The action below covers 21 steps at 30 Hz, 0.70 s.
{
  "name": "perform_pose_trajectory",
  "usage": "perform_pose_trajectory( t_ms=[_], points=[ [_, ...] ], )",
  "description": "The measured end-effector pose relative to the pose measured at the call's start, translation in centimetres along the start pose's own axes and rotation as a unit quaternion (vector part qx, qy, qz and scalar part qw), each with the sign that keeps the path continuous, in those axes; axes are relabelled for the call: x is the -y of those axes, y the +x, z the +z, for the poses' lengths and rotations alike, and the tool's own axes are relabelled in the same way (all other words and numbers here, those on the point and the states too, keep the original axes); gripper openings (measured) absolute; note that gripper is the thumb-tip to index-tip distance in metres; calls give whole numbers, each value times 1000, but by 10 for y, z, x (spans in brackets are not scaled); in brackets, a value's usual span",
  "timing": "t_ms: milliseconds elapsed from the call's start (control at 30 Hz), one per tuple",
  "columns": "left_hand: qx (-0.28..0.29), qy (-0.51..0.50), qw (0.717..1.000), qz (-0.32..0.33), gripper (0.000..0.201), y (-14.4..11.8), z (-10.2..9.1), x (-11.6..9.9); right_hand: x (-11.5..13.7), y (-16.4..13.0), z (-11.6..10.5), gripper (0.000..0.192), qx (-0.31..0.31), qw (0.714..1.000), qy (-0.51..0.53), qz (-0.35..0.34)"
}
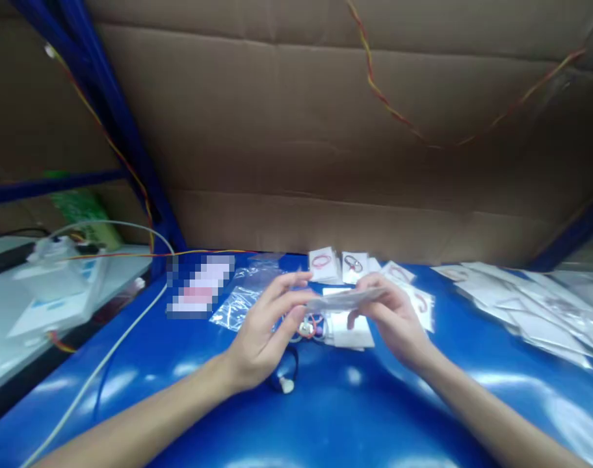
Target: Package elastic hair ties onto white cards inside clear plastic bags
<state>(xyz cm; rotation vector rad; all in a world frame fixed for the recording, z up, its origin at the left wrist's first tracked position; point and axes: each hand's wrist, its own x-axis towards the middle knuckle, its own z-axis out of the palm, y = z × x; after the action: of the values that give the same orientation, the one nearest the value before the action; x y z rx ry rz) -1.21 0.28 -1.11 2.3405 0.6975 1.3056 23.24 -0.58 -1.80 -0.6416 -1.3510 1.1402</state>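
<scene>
Between my hands is a thin, clear plastic packet (338, 300), seen nearly edge-on and blurred, held above the blue table. My right hand (398, 322) pinches its right end. Its left end lies between the fingers and thumb of my left hand (262, 331). Below it, several coloured bands (307, 327), one orange-red, lie beside a small stack of white cards (352, 335). A black band with a pale charm (287, 385) rests on the table near my left wrist. Whatever is inside the packet cannot be made out.
White cards picturing bands (322, 262) stand at the back by the cardboard wall (374, 224). Many white packets (525, 305) are piled on the right. Crumpled clear plastic (235, 302) lies left. A pale cable (108, 354) crosses the blue table (326, 422) near a white device (57, 286).
</scene>
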Motion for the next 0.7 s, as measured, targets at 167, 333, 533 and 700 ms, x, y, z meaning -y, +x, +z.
perform_pose_trajectory(
  t_ms=[167,333,533,700],
  points=[
    [-7,24,999,38,23,1,0,3,5,0,6,14,11,1000,-19,11],
    [-27,-7,999,-33,12,6,0,-3,13,2,8,21,-5,997,-69,34],
    [-56,-61,991,-102,13,9,0,-3,8,9,-2,29,-49,996,-39,69],
    [-122,-32,980,-155,17,9,-2,3,12,20,-18,23,-199,979,4,33]
  ],
)
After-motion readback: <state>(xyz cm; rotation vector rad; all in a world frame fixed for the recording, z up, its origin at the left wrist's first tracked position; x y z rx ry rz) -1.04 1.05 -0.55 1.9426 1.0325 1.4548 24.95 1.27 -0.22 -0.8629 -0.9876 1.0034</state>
